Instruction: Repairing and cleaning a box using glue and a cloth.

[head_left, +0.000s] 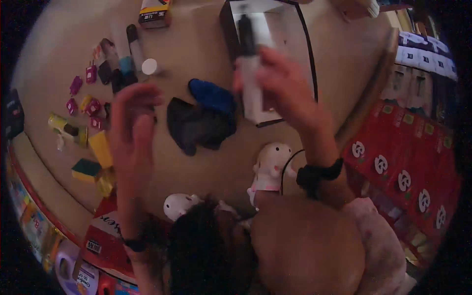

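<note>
In my right hand (280, 81) is a white tube-like bottle with a black top (252, 88), held upright and smeared by motion. It hangs over the near left edge of an open box with a white inside and black rims (299, 64). My left hand (133, 130) is raised to the left, fingers curved and thumb apart, with nothing seen in it. Several bottles (135, 44) lie just beyond it, partly hidden. Between my hands lie a dark grey cloth item (189, 123) and a blue one (211, 96).
Small pink items (91, 105), a green-and-yellow sponge (86, 168) and a white round lid (149, 66) lie left. A black-and-orange box (155, 14) stands far. Red packages (398, 152) line the right side. White animal-shaped things (272, 160) are near me, beside a bare rounded knee-like form (307, 241).
</note>
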Available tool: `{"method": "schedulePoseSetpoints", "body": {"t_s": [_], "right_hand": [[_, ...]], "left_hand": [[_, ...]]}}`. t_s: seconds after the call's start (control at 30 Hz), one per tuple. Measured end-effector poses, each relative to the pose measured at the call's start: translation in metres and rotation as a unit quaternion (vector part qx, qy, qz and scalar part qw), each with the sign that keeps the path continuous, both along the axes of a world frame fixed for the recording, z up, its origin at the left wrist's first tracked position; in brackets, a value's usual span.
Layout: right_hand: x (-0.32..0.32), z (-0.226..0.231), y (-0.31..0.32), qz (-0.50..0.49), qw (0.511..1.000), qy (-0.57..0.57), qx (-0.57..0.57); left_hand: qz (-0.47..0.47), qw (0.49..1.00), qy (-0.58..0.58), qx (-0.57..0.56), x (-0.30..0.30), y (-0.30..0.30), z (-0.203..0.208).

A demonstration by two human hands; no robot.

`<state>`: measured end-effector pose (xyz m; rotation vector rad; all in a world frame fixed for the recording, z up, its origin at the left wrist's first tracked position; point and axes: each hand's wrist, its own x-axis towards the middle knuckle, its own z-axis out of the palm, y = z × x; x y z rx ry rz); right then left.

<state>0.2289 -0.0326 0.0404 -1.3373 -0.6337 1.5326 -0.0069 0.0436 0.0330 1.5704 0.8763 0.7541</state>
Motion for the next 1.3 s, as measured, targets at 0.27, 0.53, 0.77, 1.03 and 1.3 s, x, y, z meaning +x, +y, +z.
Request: {"method": "schedulePoseSetpoints", "body": {"t_s": [0.27,0.53,0.77,1.03,1.3], "right_hand": [[-0.055,-0.023,-0.003,0.185,0.918,-0.305,0.174],[-0.024,-0.045,-0.028,0.019,0.88,-0.446,0.162],[0.068,-0.076,-0.085,0.055,0.659,-0.747,-0.074],[0.049,-0.09,-0.068,0.208,0.666,-0.694,-0.177],[0.046,-0.106,-0.061,0.186,0.66,-0.709,-0.166]], "left_hand": [[-0.011,0.982,0.117,-0.15,0.002,-0.017,-0.029],[0.297,0.921,-0.018,-0.253,-0.072,0.04,-0.046],[0.287,0.918,0.004,-0.274,-0.143,0.107,-0.122],[0.309,0.923,0.003,-0.228,-0.19,0.105,-0.142],[0.414,0.896,0.084,-0.134,-0.173,0.093,-0.143]]}}
